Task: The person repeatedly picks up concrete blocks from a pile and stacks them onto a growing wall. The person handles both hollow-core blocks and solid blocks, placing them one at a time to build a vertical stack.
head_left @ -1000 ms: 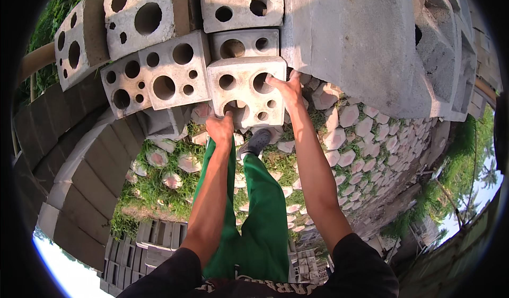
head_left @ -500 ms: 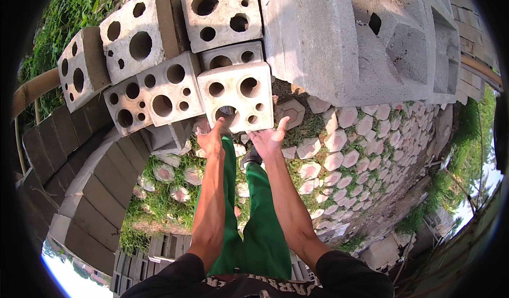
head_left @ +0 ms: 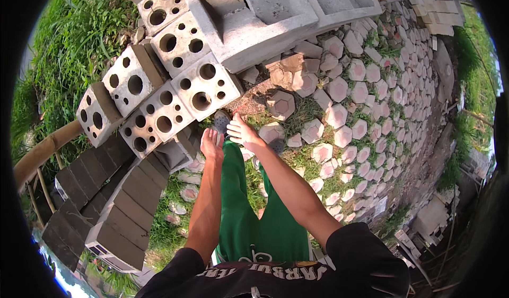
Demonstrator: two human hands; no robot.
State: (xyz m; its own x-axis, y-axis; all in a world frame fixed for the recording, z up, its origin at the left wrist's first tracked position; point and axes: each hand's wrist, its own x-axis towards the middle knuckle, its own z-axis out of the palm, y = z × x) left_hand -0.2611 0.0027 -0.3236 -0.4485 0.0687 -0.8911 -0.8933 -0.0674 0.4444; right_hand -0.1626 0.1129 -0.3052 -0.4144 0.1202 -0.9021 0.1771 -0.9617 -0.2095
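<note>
My left hand (head_left: 212, 143) and my right hand (head_left: 241, 130) hang free in front of me, fingers loosely apart, holding nothing. Just beyond them stands a stack of grey concrete blocks with round holes; the nearest holed block (head_left: 205, 87) sits a short way above my fingers, not touched. More holed blocks (head_left: 154, 119) lie to its left. Large hollow grey blocks (head_left: 265, 12) are piled at the top. My green trousers and one shoe (head_left: 221, 121) show below the hands.
Hexagonal paving stones (head_left: 339, 112) with grass between them cover the ground to the right. Long grey bricks (head_left: 127, 213) are stacked at the lower left beside a bamboo rail (head_left: 42, 152). Tall grass (head_left: 69, 43) grows at the upper left.
Both hands have left the holed block they were touching and dropped back toward me. My view has swung, so the stack now sits up and to the left.
</note>
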